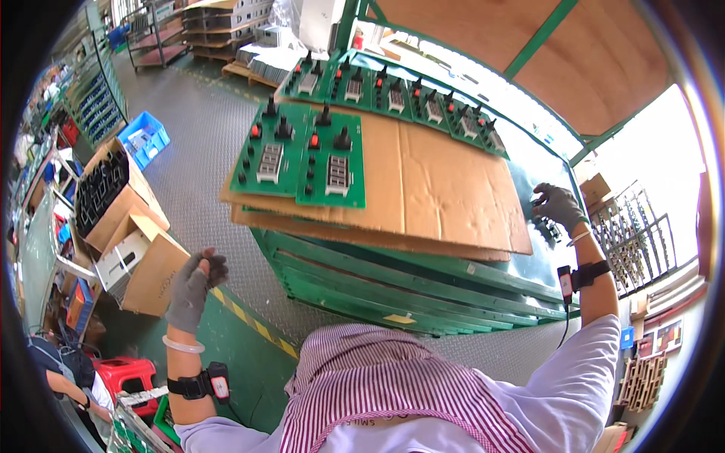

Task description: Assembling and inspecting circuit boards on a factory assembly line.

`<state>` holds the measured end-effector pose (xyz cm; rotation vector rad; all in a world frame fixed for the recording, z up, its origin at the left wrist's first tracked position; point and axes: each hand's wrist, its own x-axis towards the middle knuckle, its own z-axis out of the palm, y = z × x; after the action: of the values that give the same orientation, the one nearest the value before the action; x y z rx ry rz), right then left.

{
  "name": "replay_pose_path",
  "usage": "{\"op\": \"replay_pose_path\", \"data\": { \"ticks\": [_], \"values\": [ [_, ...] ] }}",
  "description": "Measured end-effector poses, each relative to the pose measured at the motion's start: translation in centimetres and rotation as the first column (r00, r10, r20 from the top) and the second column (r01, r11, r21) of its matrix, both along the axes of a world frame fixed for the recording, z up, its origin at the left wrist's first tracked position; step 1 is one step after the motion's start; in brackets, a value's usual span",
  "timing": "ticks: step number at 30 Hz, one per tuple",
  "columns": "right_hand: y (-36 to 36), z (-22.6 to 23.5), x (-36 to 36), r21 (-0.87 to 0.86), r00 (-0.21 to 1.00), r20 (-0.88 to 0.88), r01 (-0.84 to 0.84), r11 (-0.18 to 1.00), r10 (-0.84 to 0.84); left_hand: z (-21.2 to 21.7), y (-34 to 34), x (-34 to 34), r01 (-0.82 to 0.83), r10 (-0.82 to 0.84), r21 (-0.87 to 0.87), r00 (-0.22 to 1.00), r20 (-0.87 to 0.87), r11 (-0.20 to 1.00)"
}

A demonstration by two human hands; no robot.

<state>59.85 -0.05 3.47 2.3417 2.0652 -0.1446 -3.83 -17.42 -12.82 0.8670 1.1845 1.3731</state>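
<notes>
My right hand (557,205), in a grey fingerless glove, reaches to the right side of the green-framed table. Its fingers are bent together, and what they hold, if anything, is too small to name. Just below them lies a small pile of black parts (550,230) on the shiny tabletop. My left hand (195,291), gloved alike, hangs in the air left of the table, fingers loosely bent and apart, holding nothing. Two green circuit boards (349,124) with displays, red buttons and black knobs lie on the near left of a cardboard sheet (445,189).
Several more circuit boards (408,106) form a row along the cardboard's far edge. To the left stand cardboard boxes (155,275), a blue crate (147,140) and a red stool (124,374). Another person's arm (68,389) shows at lower left. A rack (630,234) stands at right.
</notes>
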Motion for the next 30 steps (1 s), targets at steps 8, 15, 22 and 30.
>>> {"op": "replay_pose_path", "data": {
  "ticks": [8,15,22,30],
  "values": [
    [-0.1,0.5,1.0,-0.115,1.0,-0.014,-0.012,0.993,0.011,0.1,1.2,2.0,0.126,-0.131,-0.07,0.989,-0.065,0.989],
    [0.5,0.7,2.7,-0.068,0.979,-0.184,0.08,0.994,-0.091,-2.0,0.9,3.0,0.112,-0.112,-0.153,0.994,0.008,0.982],
    [-0.3,9.8,-13.0,0.033,0.867,-0.442,-0.24,0.97,0.23,1.9,3.4,2.1,-0.022,0.034,0.07,0.983,-0.178,0.997],
    [-0.8,8.3,-30.2,-0.208,0.91,-0.093,-0.416,0.885,0.405,9.3,7.3,4.2,0.143,-0.009,0.468,0.961,-0.277,0.872]
  ]
}}
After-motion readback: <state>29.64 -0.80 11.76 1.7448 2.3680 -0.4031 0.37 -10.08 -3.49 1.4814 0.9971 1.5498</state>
